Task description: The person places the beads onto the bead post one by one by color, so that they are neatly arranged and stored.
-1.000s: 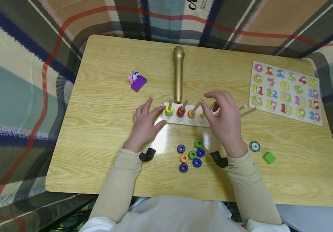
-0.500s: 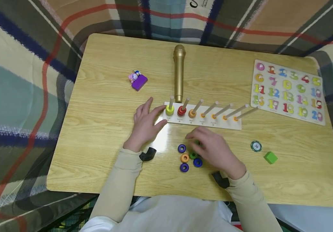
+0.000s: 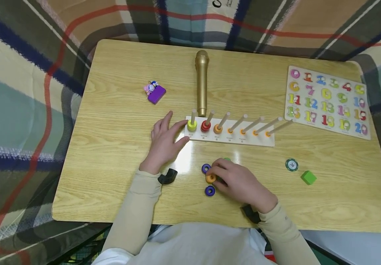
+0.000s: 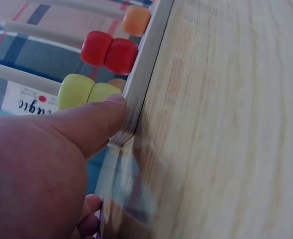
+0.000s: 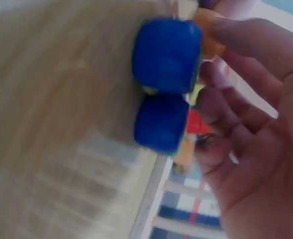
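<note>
A white peg board (image 3: 243, 141) with several slanted wooden pegs lies mid-table. Its three leftmost pegs carry a yellow ring (image 3: 192, 126), a red ring (image 3: 205, 126) and an orange ring (image 3: 217, 129). My left hand (image 3: 177, 132) rests flat on the table with straight fingers, its thumb (image 4: 86, 124) pressed against the board's left end (image 4: 141, 84). My right hand (image 3: 217, 175) lies curled over the loose rings in front of the board, fingertips pinching a loose orange ring (image 3: 210, 178). Two purple rings (image 3: 205, 168) lie beside it. A blue ring (image 5: 166, 55) sits by the fingers (image 5: 250, 45).
A gold microphone (image 3: 202, 82) lies behind the board. A purple block with a small figure (image 3: 155, 94) sits at back left, a number puzzle (image 3: 326, 101) at the right. A poker chip (image 3: 291, 165) and a green cube (image 3: 308, 177) lie front right.
My right hand came back from the pegs to the loose rings, then shifted left onto the orange ring. The left hand stayed at the board's end.
</note>
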`<state>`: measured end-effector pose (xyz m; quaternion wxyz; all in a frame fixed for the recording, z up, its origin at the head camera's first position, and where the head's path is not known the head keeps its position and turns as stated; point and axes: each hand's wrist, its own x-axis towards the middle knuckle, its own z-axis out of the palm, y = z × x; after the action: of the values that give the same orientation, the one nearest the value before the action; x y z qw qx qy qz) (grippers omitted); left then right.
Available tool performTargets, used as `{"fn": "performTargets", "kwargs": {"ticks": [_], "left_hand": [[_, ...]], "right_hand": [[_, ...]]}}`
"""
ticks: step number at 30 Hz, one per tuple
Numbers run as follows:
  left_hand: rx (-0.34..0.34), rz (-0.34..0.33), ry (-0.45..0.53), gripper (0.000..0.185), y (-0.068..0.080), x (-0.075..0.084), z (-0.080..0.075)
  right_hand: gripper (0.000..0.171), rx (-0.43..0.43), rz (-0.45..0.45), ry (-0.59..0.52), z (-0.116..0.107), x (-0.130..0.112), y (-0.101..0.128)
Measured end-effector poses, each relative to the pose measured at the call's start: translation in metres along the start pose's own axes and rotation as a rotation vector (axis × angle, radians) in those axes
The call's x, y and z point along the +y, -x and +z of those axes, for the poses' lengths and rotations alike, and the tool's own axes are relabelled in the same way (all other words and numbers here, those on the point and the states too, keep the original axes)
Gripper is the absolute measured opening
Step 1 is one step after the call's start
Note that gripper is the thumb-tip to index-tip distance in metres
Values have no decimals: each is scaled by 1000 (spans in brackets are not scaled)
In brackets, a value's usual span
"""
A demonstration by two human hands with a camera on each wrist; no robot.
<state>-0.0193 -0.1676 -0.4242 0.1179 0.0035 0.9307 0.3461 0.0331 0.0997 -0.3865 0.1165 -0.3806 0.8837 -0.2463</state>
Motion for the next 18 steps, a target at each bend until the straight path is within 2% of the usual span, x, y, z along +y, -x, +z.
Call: {"fn": "performTargets", "kwargs": {"ticks": [3,8,10,12,14,16,18], "left_hand": [[-28,31,3,57,-5,2,2],[-79,87,23,57,-12,10,11],[-109,113,25,57,-12,11,15],[-137,131,26,57,-10,8,15],[-149,127,25,58,-5,-2,7],[-132,103,18,58,5,-17,-8],[-77,53,1,57,18,-39,-32]], "right_hand": [[26,166,70,-49,-12,1,4],[32,593,203,-29,-43,2,6],[32,720,279,-7,-51,-2,1],[32,780,334,12,-52,-6,-9],[31,783,359,42,-50,-12,-27],[31,746,347,58,-45,-20,-53],[32,685,315,70,-40,-33,-87]]}}
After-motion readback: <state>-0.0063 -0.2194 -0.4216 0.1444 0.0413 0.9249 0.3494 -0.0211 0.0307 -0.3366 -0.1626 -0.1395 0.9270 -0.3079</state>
